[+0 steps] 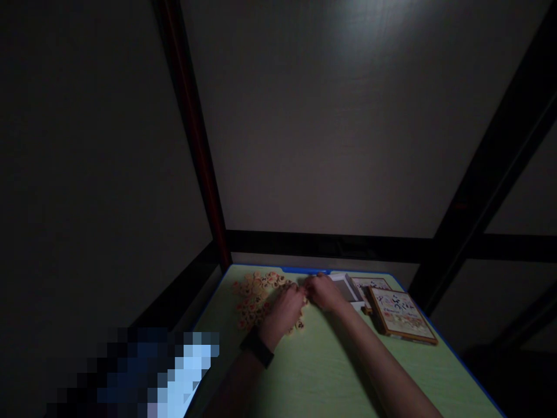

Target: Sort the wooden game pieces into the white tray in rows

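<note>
Many small round wooden game pieces (250, 288) with red and dark markings lie in a loose pile on the left part of the green table. My left hand (287, 305), with a dark watch on the wrist, is over the right edge of this pile. Its fingers are curled together. My right hand (322, 291) is just to the right, fingers bent inward and almost meeting those of the left. Whatever sits between the fingertips is too small and dim to make out. Beside the right hand lies an open white box (347, 287), partly hidden by it.
To the right, a flat box (399, 312) with brown edges and printed characters lies partly over a similar printed one (372, 283). The green table (317, 371) has a blue rim, with a pale wall behind. At lower left is a blurred-out bright patch (187, 371).
</note>
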Tool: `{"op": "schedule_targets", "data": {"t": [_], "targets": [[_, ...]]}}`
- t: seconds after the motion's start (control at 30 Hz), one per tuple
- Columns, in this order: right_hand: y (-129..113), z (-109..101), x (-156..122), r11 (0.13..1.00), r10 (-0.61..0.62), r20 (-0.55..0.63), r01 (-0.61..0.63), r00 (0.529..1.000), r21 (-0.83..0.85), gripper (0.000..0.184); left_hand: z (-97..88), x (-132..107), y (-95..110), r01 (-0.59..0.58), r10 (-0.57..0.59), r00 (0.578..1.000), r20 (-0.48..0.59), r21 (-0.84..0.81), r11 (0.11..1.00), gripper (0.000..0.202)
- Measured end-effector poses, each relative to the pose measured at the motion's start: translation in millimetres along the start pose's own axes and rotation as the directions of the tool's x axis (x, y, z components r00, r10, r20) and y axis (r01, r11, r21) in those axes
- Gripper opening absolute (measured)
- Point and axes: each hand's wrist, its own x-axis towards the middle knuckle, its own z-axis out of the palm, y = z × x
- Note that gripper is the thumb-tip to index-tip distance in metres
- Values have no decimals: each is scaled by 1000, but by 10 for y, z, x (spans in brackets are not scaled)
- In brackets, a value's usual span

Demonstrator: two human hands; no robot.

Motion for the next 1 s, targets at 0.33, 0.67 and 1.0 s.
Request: {"op": "schedule_targets", "data": {"t": [0.33,0.67,1.0], "targets": [[77,86,41,994,-45,-10,46,999,98,21,-10,-327,198,-10,-14,998,-69,-338,941,27],[239,-268,-32,950,-31,30,21,999,313,10,34,-204,289,-11,7,1000,-27,-157,988,19],[46,-282,-389,876,-45,343,-128,938,465,26,8,-283,188,56,-62,997,-52,-112,992,23]]}}
